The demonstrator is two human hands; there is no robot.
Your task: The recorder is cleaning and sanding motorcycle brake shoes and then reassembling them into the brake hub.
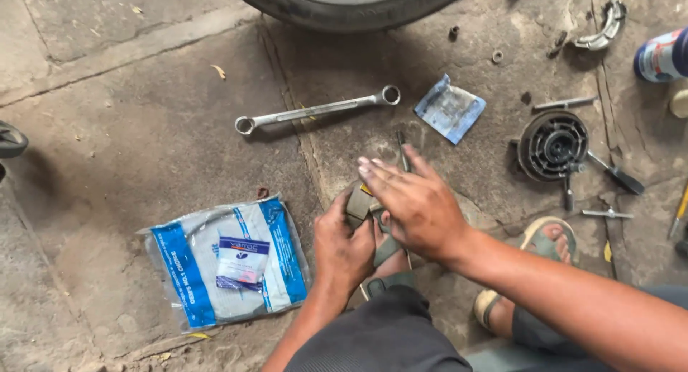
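A small olive-grey pad, judged stiff, light and best gripped by its edges, is clasped in the left hand above the floor; the right hand is laid flat over it, fingers spread

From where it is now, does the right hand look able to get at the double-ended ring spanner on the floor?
Probably yes. The right hand hovers flat, holding nothing visible, and the ring spanner lies just ahead on bare concrete floor with nothing between. The left hand holds a greyish part underneath, out of the way.
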